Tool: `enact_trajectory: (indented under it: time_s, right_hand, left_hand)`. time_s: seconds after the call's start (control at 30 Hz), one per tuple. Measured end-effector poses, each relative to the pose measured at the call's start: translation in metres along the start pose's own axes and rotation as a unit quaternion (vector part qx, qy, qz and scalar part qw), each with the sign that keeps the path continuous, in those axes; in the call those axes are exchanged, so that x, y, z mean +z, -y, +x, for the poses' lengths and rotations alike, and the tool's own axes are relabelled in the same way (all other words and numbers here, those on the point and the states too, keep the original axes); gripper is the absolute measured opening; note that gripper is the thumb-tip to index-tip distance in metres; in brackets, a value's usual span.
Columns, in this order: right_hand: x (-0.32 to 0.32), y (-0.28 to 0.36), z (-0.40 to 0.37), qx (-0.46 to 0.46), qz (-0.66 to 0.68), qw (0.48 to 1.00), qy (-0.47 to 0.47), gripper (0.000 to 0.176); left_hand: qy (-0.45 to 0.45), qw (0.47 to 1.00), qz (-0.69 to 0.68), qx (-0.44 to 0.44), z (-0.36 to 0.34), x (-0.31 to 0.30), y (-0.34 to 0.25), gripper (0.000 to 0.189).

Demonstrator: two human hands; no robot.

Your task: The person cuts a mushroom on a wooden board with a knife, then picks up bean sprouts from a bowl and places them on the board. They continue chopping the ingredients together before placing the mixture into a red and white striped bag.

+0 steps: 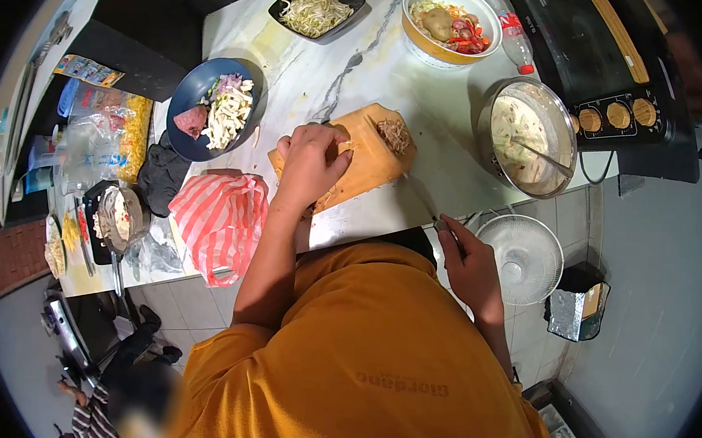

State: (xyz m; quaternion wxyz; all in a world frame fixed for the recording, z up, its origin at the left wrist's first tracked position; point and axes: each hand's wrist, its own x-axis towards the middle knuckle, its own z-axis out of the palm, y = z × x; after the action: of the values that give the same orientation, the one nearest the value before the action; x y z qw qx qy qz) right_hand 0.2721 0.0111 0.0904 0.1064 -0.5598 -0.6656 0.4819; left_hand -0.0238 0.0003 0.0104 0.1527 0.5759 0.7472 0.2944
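Observation:
My left hand (313,161) is over the left part of a wooden cutting board (363,168), fingers curled and thumb close to the index finger. A small pale bit shows at its fingertips, too small to name. A heap of shredded brown food (394,136) lies at the board's far right corner. My right hand (464,255) grips a knife (424,198) by its handle, off the counter's front edge, with the blade pointing toward the board's right side. Left of the board sits a dark blue plate (182,93) with white chopped pieces, purple onion and a pink lump.
A red-striped plastic bag (222,218) lies by my left forearm. At the back stand a black bowl of bean sprouts (315,13), a vegetable bowl (449,56) and a bottle (516,43). A metal bowl of batter (533,138) stands right, above a white basket (519,259). Another person (102,397) is lower left.

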Motion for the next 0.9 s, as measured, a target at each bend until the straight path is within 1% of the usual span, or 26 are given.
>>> enact_trajectory:
  time_s: [0.03,0.17,0.23,0.37,0.43,0.63,0.9]
  right_hand:
    - [0.0,0.003,0.0,0.018,0.002,1.0,0.011,0.035]
    - [0.005,0.002,-0.002,0.022,0.012,0.999,0.035,0.035]
    - [0.005,0.004,-0.003,0.022,-0.012,0.999,0.048,0.037]
    - [0.011,0.001,-0.003,0.001,0.015,0.999,0.037,0.037]
    - [0.008,0.006,-0.003,0.028,-0.014,0.998,0.059,0.037]
    - [0.01,0.005,-0.004,0.001,-0.021,0.999,0.038,0.037]
    - [0.011,0.002,-0.005,-0.005,-0.02,0.999,0.036,0.035]
  left_hand:
    - [-0.001,1.0,0.007,0.006,0.0,0.0,0.0,0.024]
    - [-0.006,1.0,0.026,0.015,0.0,0.002,0.0,0.02]
    - [-0.007,1.0,0.024,0.012,-0.001,0.005,0.002,0.018]
    - [-0.011,1.0,0.024,0.007,0.0,0.007,0.002,0.013]
    - [-0.014,1.0,0.023,0.006,-0.001,0.006,0.001,0.013]
    - [-0.027,0.999,0.017,0.006,-0.002,0.008,0.001,0.011]
    - [-0.028,0.999,0.019,0.001,-0.002,0.01,0.003,0.012]
